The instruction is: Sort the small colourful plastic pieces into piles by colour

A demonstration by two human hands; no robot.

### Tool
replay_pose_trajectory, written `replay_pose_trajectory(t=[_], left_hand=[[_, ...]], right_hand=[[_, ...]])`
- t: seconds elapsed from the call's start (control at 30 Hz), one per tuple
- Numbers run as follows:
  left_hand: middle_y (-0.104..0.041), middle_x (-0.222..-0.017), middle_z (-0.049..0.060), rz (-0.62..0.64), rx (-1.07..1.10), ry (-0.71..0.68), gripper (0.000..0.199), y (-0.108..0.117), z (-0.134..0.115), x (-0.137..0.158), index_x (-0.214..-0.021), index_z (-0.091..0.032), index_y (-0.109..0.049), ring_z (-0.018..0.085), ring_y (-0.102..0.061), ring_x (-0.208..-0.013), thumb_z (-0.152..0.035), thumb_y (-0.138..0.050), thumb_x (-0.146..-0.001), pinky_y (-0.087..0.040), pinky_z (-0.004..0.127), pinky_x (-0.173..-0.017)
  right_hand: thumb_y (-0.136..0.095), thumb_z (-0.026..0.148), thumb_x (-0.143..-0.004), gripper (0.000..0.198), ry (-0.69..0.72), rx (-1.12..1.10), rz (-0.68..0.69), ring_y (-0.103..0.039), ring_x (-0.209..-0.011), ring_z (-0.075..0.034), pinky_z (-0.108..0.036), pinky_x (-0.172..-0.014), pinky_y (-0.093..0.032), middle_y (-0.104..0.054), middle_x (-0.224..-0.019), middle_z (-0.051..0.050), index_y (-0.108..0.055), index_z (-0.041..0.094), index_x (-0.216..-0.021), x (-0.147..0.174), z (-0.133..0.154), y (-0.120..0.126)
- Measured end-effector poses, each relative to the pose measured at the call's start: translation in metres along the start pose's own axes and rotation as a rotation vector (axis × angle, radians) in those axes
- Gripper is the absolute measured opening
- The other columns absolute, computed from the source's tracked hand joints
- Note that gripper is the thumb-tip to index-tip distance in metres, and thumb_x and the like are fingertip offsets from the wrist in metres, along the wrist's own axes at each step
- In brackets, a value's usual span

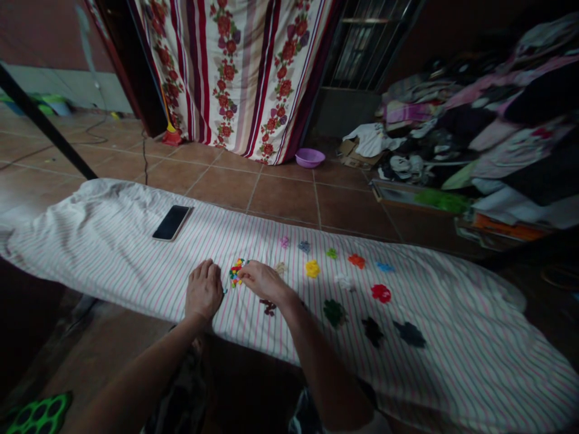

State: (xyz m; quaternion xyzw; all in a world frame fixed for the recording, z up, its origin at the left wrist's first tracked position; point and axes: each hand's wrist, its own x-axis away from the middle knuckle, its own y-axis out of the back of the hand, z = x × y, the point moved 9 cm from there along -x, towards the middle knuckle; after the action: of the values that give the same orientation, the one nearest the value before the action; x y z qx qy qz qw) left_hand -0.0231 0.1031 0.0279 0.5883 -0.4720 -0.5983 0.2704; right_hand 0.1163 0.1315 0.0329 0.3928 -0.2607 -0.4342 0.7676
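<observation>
A small mixed-colour pile of tiny pieces [236, 272] lies on the striped cloth between my hands. My right hand [263, 281] reaches over its right edge, fingertips pinched together; whatever is between them is too small to make out. Palm down on the cloth just left of the pile is my left hand [203, 288], its fingers stretched forward and holding nothing visible. Right of the pile, same-coloured pieces sit in separate heaps: brown [268, 307], beige [280, 268], yellow [312, 269], white [345, 282], dark green [334, 313], red [380, 293] and several others. My right forearm passes close to the brown heap.
A phone [172, 222] lies on the striped cloth [113, 241] at the left. Beyond the cloth's far edge are a tiled floor [284, 193], a purple basin [310, 158] and a flowered curtain [244, 72]. Clothes [479, 114] are heaped at the right.
</observation>
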Motion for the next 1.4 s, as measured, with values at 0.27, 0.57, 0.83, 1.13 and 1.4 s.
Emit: replay_pose_trajectory(t=[0.27,0.57,0.83,1.13,1.4], left_hand=[[-0.062,-0.123,0.016,-0.001,0.02,0.01,0.022,0.001,0.0,-0.001,-0.103,-0.018,-0.059,0.029,-0.055,-0.117,-0.017,-0.042,-0.089,-0.044,0.046,-0.1],[-0.061,-0.123,0.017,0.018,0.01,0.009,0.024,0.0,0.0,0.0,-0.105,-0.016,-0.058,0.029,-0.054,-0.118,-0.019,-0.041,-0.09,-0.042,0.045,-0.101],[-0.062,-0.123,0.017,0.008,0.013,0.009,0.022,-0.001,0.001,0.0,-0.104,-0.016,-0.058,0.03,-0.054,-0.118,-0.018,-0.042,-0.089,-0.043,0.045,-0.102],[-0.062,-0.124,0.017,0.012,0.007,0.008,0.022,-0.001,0.001,0.0,-0.104,-0.016,-0.058,0.03,-0.054,-0.118,-0.019,-0.042,-0.09,-0.043,0.045,-0.1],[-0.062,-0.123,0.017,0.005,0.007,0.006,0.021,0.001,0.0,0.0,-0.103,-0.016,-0.058,0.03,-0.054,-0.117,-0.019,-0.043,-0.089,-0.043,0.046,-0.1]], right_hand=[[-0.054,0.012,-0.092,0.028,0.05,-0.006,0.011,-0.064,-0.097,-0.017,-0.025,-0.085,-0.045,-0.069,-0.108,-0.005,-0.073,0.024,-0.109,0.0,0.014,-0.003],[-0.052,0.011,-0.092,0.032,0.01,0.014,0.015,-0.064,-0.101,-0.018,-0.026,-0.087,-0.045,-0.068,-0.112,-0.005,-0.071,0.025,-0.113,0.003,0.008,-0.003],[-0.056,0.012,-0.091,0.022,-0.016,0.03,0.019,-0.062,-0.095,-0.016,-0.025,-0.082,-0.043,-0.066,-0.106,-0.003,-0.069,0.025,-0.103,0.002,0.009,-0.005],[-0.06,0.014,-0.091,0.02,0.001,0.02,0.035,-0.062,-0.094,-0.016,-0.025,-0.079,-0.043,-0.065,-0.104,-0.003,-0.07,0.025,-0.104,0.002,0.013,-0.005],[-0.063,0.019,-0.091,0.012,0.017,0.003,0.017,-0.061,-0.094,-0.016,-0.024,-0.077,-0.042,-0.065,-0.104,-0.004,-0.069,0.022,-0.101,0.003,0.014,-0.004]])
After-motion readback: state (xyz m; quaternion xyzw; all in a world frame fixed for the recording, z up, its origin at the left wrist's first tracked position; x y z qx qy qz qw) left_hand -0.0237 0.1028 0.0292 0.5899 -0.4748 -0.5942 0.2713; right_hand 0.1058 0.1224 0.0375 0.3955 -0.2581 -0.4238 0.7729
